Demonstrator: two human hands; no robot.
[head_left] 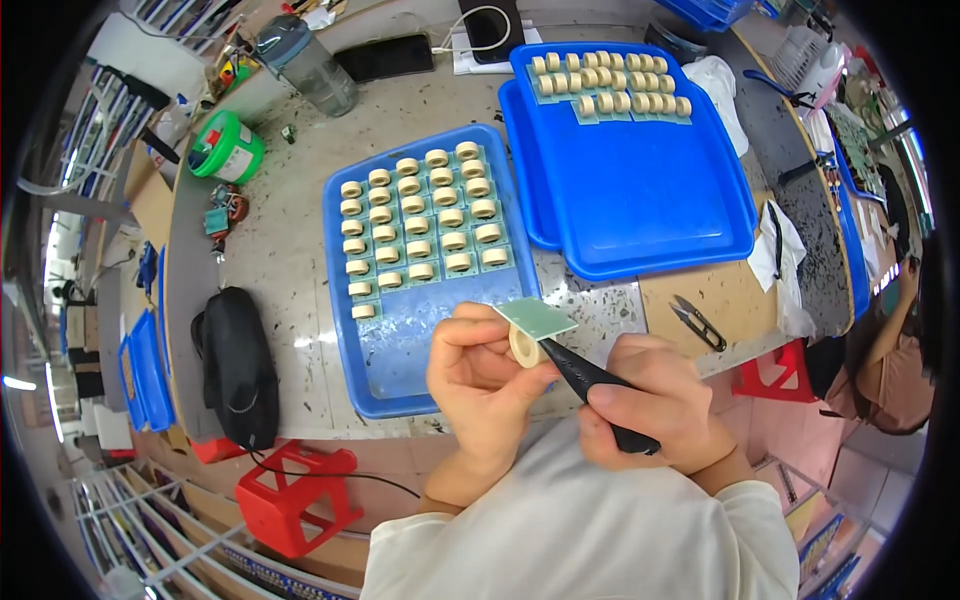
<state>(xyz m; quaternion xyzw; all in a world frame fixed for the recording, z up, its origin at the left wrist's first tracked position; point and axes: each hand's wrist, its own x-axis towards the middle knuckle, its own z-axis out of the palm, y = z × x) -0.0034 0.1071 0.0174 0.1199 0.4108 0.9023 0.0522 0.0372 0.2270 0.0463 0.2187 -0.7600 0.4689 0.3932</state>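
My left hand (482, 375) pinches a small green board (538, 317) with a cream ring (526, 347) on its underside, held up near the table's front edge. In my right hand (655, 400) is a black, pen-like tool (578, 368), gripped at a slant. Its tip meets the board and ring where they join; the exact contact is too small to make out. Just beyond my left hand lies a blue tray (400, 390) with rows of cream rings (420, 249) on green boards. Another blue tray (655, 215) at the right bears more such boards (610, 85) at its far end.
Small scissors (698, 322) lie on brown card at the right. A black pouch (237, 365), a green tub (228, 147) and a clear bottle (305, 65) stand left. A phone (385, 58) rests at the back. Red stools (297, 497) are below the table; a person (885, 370) sits far right.
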